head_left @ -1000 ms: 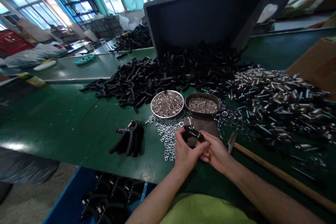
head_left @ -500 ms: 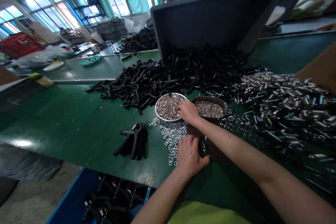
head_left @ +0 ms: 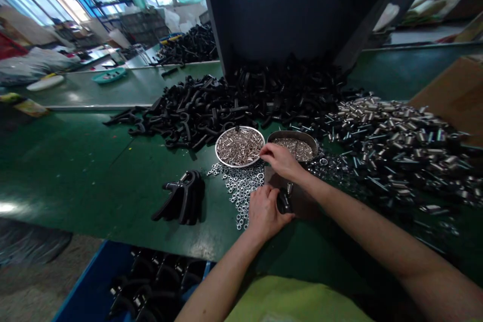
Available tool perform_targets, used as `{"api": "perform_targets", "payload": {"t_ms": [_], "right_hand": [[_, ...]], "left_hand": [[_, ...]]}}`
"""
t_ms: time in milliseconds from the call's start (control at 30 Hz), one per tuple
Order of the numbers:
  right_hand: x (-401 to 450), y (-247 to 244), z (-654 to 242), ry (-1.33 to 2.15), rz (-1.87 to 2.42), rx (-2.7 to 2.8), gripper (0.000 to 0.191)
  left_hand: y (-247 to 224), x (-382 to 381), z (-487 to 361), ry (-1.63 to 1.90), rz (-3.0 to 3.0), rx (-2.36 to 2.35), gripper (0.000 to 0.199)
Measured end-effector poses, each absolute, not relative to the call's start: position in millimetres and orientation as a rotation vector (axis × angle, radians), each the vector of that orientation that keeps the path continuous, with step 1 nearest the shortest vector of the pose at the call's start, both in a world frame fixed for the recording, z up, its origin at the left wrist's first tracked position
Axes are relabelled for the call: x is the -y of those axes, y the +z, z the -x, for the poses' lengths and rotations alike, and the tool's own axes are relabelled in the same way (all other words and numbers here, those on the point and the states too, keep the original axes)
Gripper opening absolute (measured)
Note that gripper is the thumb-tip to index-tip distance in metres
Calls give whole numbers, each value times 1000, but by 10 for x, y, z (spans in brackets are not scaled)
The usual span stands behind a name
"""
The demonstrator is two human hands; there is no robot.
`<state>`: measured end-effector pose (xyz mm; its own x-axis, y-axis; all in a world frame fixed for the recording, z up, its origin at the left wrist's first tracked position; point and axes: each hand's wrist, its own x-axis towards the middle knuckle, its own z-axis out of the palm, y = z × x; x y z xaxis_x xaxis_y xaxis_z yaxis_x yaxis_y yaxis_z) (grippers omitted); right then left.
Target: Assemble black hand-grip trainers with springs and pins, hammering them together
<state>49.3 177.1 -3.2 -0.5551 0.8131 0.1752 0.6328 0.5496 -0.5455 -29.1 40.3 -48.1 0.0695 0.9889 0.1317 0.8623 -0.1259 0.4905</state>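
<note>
My left hand point(head_left: 266, 212) is closed round a black plastic part point(head_left: 284, 201) low over the bench, and a shiny metal piece stands up at its far end. Fingertips pinched, my right hand point(head_left: 282, 159) hovers just off the right rim of a round dish point(head_left: 218, 157) full of small metal pins point(head_left: 241, 146). Whatever is in that pinch is too small to make out. Behind the right hand sits an oval tin point(head_left: 313, 137) of tiny metal pieces. Loose nuts point(head_left: 241, 191) lie spread between the dish and my left hand.
Several black clamp-like parts point(head_left: 183, 198) stand together at left. Black pieces point(head_left: 196, 110) heap up before a tipped grey bin point(head_left: 302, 20). Metal cylinders and screws point(head_left: 407, 141) pile at right, near a cardboard box point(head_left: 453, 95). Below the bench edge is a blue crate point(head_left: 81, 282) of parts.
My right hand has drawn back from inside the pin dish to just beyond its right rim. My left hand keeps its hold on the black part. The view has shifted slightly.
</note>
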Motion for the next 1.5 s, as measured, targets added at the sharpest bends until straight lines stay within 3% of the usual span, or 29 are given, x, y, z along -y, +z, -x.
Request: {"api": "perform_targets", "payload": {"t_ms": [233,367,567,667,767,900,1133,1500], "right_hand": [[-1216,-211,-1220,848,1154,2342,13],[-1130,-282,-1198,710,1162,2413,14],[-956,-416,-1154,261,808,2649,17],[-914,-441,-1236,271,790,2580,22],[-1099,-325,-1297,447,981,2403,23],[-1683,-150,-1227,392,1373,2354,25],[-2421,-252,-887,504,1401,2670,22],[-2369,-218,-939,434,1566,2704,11]], "left_hand": [[-487,-425,310,607,-2100,-1840,54],[-500,-432,315,610,-2110,-1825,54],[-504,-419,302,582,-2161,-1849,45],[-496,-406,304,610,-2163,-1830,52],[-484,-394,315,627,-2164,-1793,66],[-468,-386,329,597,-2197,-1754,64],[-418,-377,324,474,-2290,-1748,65],[-481,-386,340,536,-2303,-1643,65]]}}
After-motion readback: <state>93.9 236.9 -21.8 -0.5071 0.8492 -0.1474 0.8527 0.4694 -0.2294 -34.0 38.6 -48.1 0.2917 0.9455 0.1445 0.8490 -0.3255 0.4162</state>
